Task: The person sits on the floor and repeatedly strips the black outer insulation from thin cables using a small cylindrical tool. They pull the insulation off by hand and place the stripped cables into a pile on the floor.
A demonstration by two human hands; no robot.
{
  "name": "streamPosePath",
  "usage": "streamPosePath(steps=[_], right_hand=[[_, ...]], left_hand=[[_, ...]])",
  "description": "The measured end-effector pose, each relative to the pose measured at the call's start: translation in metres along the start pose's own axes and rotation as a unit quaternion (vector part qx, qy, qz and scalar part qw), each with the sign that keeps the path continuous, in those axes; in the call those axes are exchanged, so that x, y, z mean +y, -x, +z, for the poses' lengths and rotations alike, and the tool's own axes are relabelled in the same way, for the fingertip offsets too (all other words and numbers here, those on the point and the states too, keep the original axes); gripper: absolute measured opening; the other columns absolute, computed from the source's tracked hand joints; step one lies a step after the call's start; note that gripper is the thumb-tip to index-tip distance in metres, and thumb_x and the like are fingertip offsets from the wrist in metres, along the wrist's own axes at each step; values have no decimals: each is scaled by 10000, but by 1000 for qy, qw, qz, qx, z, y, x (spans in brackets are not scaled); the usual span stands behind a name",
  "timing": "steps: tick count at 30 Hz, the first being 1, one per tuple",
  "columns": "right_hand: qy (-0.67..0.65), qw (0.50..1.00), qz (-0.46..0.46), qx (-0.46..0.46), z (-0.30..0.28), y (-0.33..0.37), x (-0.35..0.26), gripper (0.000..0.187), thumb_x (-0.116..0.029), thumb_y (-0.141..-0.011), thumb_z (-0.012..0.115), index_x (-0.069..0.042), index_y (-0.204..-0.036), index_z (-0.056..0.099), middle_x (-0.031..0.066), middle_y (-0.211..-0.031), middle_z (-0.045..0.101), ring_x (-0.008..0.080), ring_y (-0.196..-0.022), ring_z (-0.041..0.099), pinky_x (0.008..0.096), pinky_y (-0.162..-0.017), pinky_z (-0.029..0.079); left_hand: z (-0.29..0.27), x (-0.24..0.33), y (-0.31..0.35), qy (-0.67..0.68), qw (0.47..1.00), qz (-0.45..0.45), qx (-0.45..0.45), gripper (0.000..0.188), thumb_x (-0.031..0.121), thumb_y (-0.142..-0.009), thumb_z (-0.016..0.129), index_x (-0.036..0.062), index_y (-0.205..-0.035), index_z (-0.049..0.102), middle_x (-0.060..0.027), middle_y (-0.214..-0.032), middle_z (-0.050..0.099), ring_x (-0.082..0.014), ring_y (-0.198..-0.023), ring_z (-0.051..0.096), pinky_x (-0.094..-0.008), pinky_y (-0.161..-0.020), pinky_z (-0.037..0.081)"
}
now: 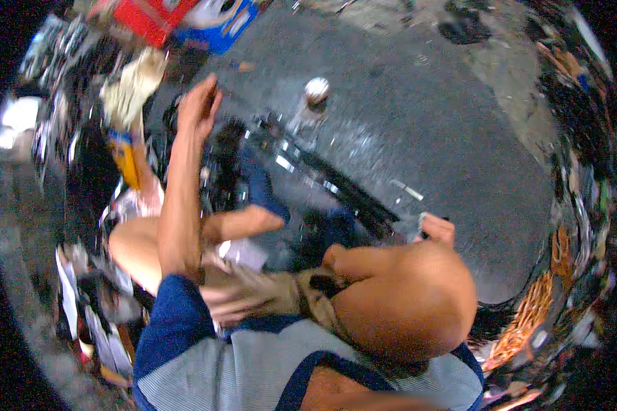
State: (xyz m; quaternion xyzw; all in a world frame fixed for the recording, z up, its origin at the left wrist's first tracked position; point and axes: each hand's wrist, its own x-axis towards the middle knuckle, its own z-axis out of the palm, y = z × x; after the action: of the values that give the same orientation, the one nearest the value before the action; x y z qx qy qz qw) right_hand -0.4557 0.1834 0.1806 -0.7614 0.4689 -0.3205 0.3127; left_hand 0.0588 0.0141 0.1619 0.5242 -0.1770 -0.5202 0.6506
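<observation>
My left hand (200, 109) reaches forward at the left, its fingers curled; blur hides what they hold, if anything. Low and to the right, beside my bent right knee, my right hand (437, 229) is closed, with something small, pale and dark at its fingers that I cannot make out. Between the two hands a long black bar-like part (329, 181) slants across the dark floor surface (384, 123), with bright glints along it. A shiny round metallic thing (317, 89) stands beyond this part. A short pale strip (408, 190) lies just beyond my right hand.
A red box (147, 17) and a blue box (230, 31) sit at the far left. Near them are a pale glove-like cloth (134, 85) and a yellow-and-blue thing (125, 161). An orange cord bundle (528, 318) lies at the right among blurred clutter.
</observation>
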Motion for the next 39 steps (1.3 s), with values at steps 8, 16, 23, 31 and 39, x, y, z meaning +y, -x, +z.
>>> streamPosePath(steps=[8,16,23,31,39], right_hand=[[-32,987,143,-61,-15,19,-11,182,-158,-749,679,-41,-885,654,111,-781,614,252,-730,608,374,-674,479],[-66,887,455,-30,14,37,55,291,-195,-775,681,-15,-987,597,136,-906,584,266,-850,572,424,-781,453],[256,942,198,-90,160,-45,72,783,-306,-611,806,32,-1232,471,244,-1258,474,413,-1159,461,460,-999,397],[231,937,227,-133,238,-43,52,737,-212,-658,776,-16,-1269,412,233,-1128,559,427,-914,621,486,-755,531],[138,961,142,-193,191,-62,39,428,-147,-686,659,-13,-1081,564,243,-918,660,430,-902,631,516,-778,496]], left_hand=[[-17,-44,-3,-77,994,-71,40,144,142,-814,745,36,-848,654,-56,-709,638,-148,-562,598,-238,-512,489],[-40,-153,18,-682,730,23,36,511,394,-651,825,19,-981,716,-157,-848,694,-301,-748,654,-397,-709,509],[45,-270,139,-454,868,-186,79,458,393,-644,810,1,-809,641,-189,-866,664,-322,-817,633,-405,-763,497],[9,-302,157,48,922,-383,25,431,439,-812,669,102,-1067,583,-57,-987,633,-209,-974,545,-339,-891,398],[15,-288,136,29,931,-365,-2,475,464,-712,787,108,-947,578,-46,-890,607,-196,-779,580,-365,-746,458]])
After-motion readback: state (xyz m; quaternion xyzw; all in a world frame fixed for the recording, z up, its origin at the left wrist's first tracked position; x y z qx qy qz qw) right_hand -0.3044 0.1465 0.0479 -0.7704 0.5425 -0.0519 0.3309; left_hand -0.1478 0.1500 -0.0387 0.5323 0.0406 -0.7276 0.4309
